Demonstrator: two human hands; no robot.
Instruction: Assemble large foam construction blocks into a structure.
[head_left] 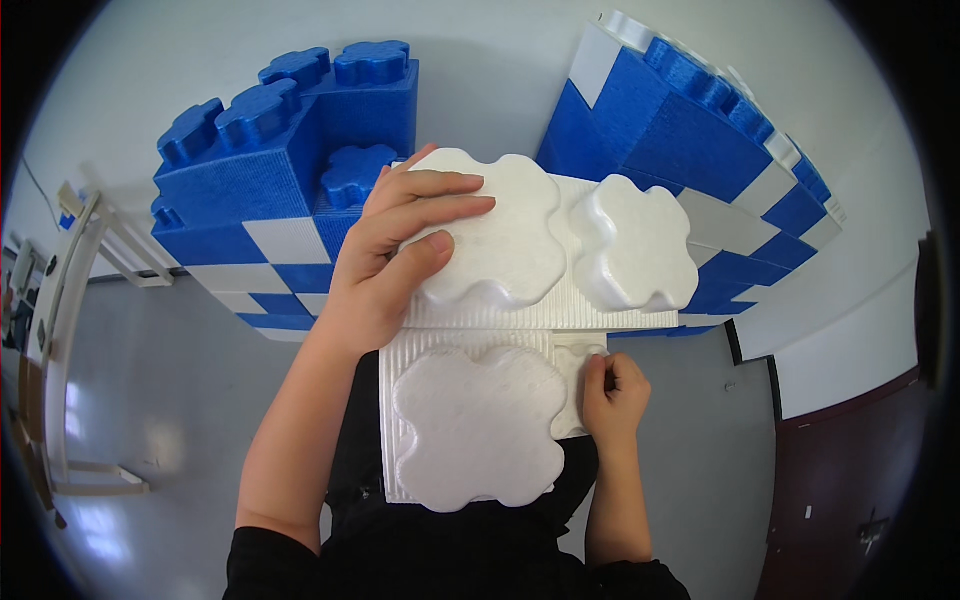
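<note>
In front of my body are large white toy building blocks with four-lobed studs. My left hand point(405, 225) lies over the left stud point(505, 235) of the far white block point(480, 318), fingers and thumb spread on its top. A second stud point(640, 245) rises to the right on that block. Nearer to me, a white block point(395, 345) with a broad stud point(480, 430) butts against it. My right hand point(613, 395) is closed, thumb against curled fingers, beside a lower white piece point(572, 400) on the right. Whatever its fingers may hold is hidden.
Behind, to the left, stands a stack of blue and white blocks point(250, 170); another stack point(690, 150) rises at the right. A white frame or table point(70, 300) stands at the far left. At lower right is a dark red door point(840, 490). Grey floor point(690, 430) surrounds me.
</note>
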